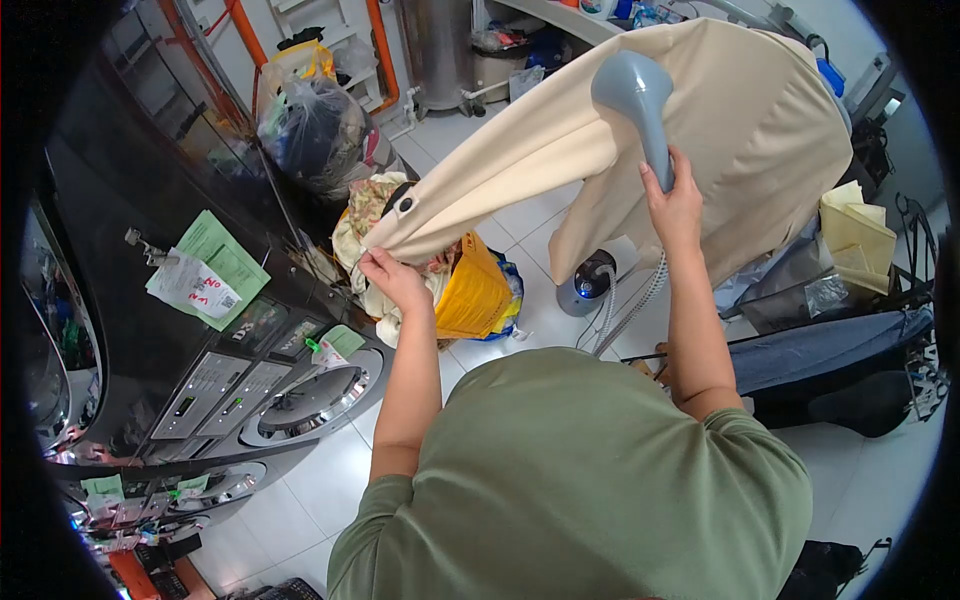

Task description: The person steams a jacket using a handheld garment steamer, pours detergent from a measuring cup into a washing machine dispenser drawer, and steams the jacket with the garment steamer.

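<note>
A beige garment (740,120) lies draped over a board, and one long part of it stretches out to the left. My left hand (398,282) pinches the far end of that part, close to a dark round button or eyelet (405,205). In my right hand (674,200) is the handle of a grey-blue garment steamer (635,95). The steamer's head rests on or just over the cloth; I cannot tell whether they touch. Its ribbed hose (640,298) runs down to a dark base (583,290) on the floor.
Front-loading machines (310,400) with paper slips (215,270) line the left. Below my left hand stands a yellow bag (470,290) of laundry, with a clear plastic bag (315,135) behind. Folded pale-yellow cloth (857,235) and hanging dark clothes (830,350) are at right.
</note>
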The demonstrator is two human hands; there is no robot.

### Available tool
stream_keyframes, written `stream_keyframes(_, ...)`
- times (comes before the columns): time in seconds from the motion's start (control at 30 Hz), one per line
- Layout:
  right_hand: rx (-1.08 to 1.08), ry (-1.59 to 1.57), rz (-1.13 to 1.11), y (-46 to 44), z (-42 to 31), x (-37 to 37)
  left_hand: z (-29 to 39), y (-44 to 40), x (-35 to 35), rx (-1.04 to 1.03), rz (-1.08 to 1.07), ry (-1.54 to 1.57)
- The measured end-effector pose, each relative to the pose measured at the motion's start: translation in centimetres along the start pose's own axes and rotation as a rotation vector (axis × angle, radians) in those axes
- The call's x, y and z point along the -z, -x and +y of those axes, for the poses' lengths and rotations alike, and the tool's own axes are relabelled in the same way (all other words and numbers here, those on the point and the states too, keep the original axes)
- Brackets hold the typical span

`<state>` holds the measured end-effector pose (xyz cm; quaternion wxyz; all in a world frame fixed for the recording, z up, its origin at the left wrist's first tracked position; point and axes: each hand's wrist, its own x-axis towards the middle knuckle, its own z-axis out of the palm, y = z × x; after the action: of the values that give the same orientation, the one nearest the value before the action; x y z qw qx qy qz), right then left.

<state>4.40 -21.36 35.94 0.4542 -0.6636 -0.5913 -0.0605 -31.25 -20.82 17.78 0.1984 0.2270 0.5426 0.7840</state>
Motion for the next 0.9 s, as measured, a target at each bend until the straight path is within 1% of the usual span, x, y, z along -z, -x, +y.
stream_keyframes(0.03,-0.014,-0.006,0.002,0.0,0.0,-0.1,1.9,0.0,-0.4,0.031,0.007,0.051)
stream_keyframes(0.07,-0.029,-0.012,0.0,0.1,-0.1,-0.2,3.8,0.6,-1.0,0.121,0.043,0.054)
stream_keyframes(0.17,0.047,-0.035,-0.065,1.9,0.6,-1.8,2.1,-0.5,-1.0,0.007,0.082,-0.043)
stream_keyframes(0.3,0.085,-0.091,-0.229,5.7,-1.3,-3.1,2.4,0.1,-1.3,0.072,0.085,-0.044)
stream_keyframes(0.43,0.082,-0.075,-0.34,6.4,-1.7,-2.8,1.7,0.1,-0.9,0.07,0.082,-0.046)
stream_keyframes(0.53,0.127,-0.065,-0.146,3.9,0.5,-2.9,1.3,-0.1,-0.3,0.04,0.066,-0.055)
stream_keyframes(0.63,0.06,-0.024,-0.033,0.5,0.9,-1.4,1.3,0.0,-0.3,0.026,0.054,-0.038)
stream_keyframes(0.73,0.051,-0.003,0.04,-1.8,0.7,-0.5,1.0,0.0,-0.4,0.031,0.057,-0.014)
stream_keyframes(0.83,0.017,-0.012,0.068,-2.3,-0.2,-0.6,0.4,-0.2,-0.4,0.024,0.046,-0.027)
stream_keyframes(0.9,0.017,-0.063,-0.023,-1.3,-0.5,-1.4,0.3,-0.5,0.3,-0.002,0.042,-0.068)
